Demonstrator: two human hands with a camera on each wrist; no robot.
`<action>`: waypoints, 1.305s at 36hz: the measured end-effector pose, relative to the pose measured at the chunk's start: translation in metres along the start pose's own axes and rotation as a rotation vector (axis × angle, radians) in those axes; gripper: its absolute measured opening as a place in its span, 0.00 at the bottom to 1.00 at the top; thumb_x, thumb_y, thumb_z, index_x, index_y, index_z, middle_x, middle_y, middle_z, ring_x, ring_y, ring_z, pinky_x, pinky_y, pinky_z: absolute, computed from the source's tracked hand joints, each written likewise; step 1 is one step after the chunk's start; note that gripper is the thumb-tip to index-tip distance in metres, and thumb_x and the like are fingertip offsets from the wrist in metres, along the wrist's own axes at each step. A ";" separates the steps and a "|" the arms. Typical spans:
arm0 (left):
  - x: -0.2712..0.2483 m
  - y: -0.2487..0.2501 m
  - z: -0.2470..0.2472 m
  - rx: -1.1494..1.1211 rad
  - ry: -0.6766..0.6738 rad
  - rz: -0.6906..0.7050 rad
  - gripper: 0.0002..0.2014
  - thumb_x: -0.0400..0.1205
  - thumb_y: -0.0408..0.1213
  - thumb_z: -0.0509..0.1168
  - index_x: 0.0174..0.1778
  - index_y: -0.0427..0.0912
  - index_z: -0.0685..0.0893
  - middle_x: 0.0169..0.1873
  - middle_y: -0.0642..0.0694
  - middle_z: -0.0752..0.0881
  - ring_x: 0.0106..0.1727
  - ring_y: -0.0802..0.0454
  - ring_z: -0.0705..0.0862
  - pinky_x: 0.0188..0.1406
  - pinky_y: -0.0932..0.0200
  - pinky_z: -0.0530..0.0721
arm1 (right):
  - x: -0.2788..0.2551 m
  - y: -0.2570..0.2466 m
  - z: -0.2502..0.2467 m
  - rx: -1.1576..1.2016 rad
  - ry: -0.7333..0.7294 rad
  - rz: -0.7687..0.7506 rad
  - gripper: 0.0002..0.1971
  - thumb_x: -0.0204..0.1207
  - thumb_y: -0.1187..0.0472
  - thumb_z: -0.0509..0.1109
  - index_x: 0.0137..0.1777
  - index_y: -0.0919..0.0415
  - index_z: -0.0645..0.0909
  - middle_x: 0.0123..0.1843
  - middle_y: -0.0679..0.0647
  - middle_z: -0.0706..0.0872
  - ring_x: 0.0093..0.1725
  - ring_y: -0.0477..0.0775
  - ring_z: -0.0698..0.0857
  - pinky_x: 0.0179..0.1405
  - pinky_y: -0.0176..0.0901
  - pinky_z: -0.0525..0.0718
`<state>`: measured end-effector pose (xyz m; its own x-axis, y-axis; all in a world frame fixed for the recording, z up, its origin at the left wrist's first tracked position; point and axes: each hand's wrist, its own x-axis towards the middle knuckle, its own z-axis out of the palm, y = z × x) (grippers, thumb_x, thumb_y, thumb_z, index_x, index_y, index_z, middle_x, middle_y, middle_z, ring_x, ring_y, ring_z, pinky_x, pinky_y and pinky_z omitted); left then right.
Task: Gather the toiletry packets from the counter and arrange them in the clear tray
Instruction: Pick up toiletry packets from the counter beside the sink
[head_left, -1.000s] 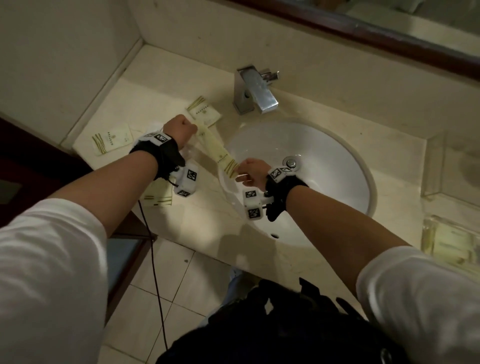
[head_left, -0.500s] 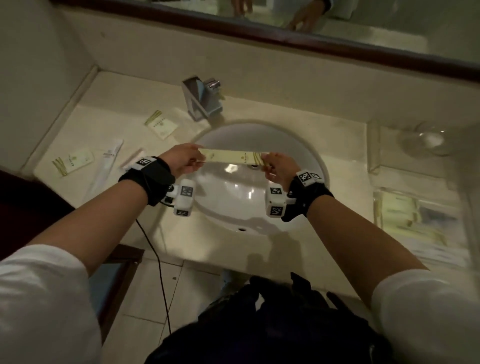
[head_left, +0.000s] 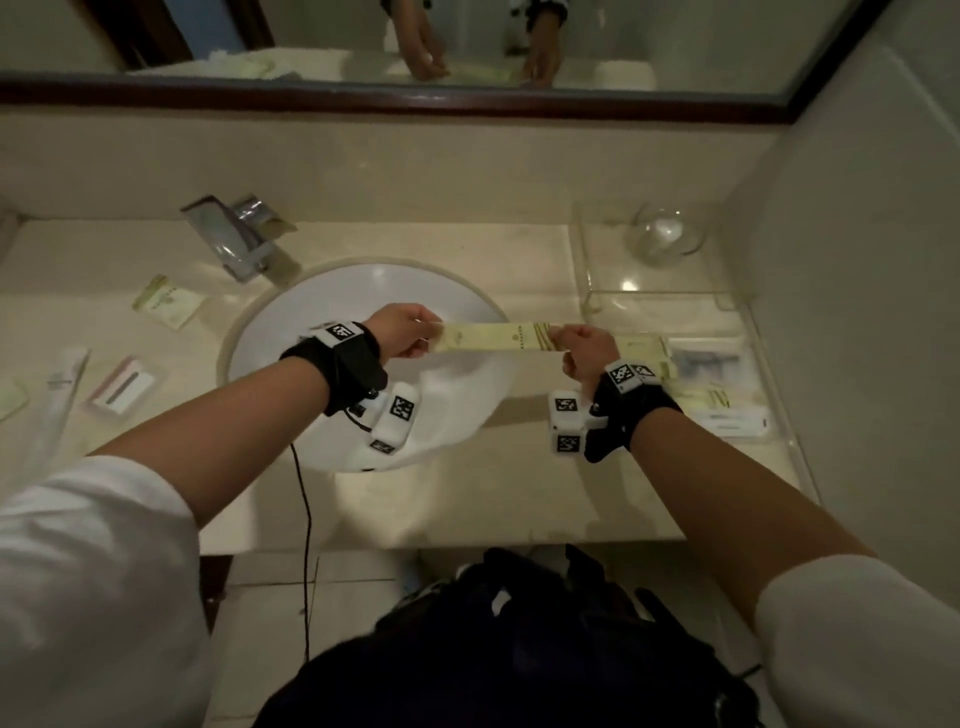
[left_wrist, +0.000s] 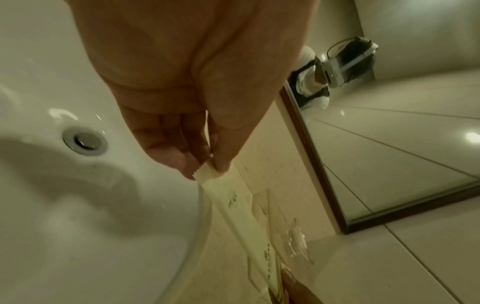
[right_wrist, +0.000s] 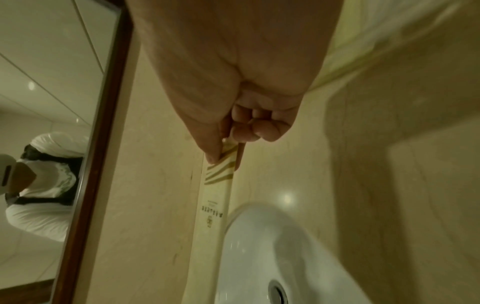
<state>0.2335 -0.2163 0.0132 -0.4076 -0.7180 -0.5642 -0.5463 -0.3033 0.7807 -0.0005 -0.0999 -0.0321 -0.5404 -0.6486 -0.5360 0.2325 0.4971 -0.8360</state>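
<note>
Long packet (head_left: 496, 338) lies level, left–right, pinched endwise by both hands.

Beige stone bench (head_left: 467, 509) with a round white sink (head_left: 291, 332) set in it and a chrome tap (head_left: 234, 244) behind the sink. Left of the sink: square packet (head_left: 169, 306), pink-edged packet (head_left: 124, 387), long white sachet (head_left: 65, 384), one more packet (head_left: 10, 397) at the frame edge. Right end: clear tray (head_left: 769, 364) holding packets, glass bowl (head_left: 665, 236) in its rear section.
</note>
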 end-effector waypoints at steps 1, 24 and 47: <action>0.002 0.004 0.011 0.007 -0.003 0.003 0.06 0.82 0.32 0.65 0.39 0.43 0.83 0.31 0.43 0.80 0.27 0.54 0.76 0.27 0.69 0.80 | 0.001 0.001 -0.012 0.002 0.016 -0.001 0.05 0.76 0.60 0.74 0.47 0.60 0.83 0.33 0.53 0.82 0.25 0.46 0.72 0.17 0.32 0.73; 0.029 0.059 0.203 0.304 -0.132 0.072 0.11 0.76 0.38 0.74 0.52 0.38 0.89 0.42 0.45 0.85 0.40 0.53 0.82 0.44 0.64 0.84 | 0.015 0.039 -0.221 -0.461 0.204 -0.065 0.11 0.73 0.56 0.76 0.32 0.51 0.79 0.30 0.52 0.82 0.31 0.55 0.80 0.40 0.47 0.82; 0.026 0.064 0.252 0.620 -0.040 0.135 0.09 0.74 0.31 0.70 0.28 0.42 0.83 0.33 0.48 0.84 0.43 0.53 0.81 0.36 0.64 0.78 | 0.022 0.056 -0.234 -0.352 0.330 0.018 0.18 0.70 0.48 0.75 0.55 0.57 0.87 0.51 0.54 0.90 0.52 0.57 0.87 0.57 0.48 0.86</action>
<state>0.0031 -0.0968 -0.0192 -0.5230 -0.6973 -0.4902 -0.8053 0.2159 0.5522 -0.1888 0.0490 -0.0627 -0.7798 -0.4488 -0.4364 -0.0126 0.7082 -0.7059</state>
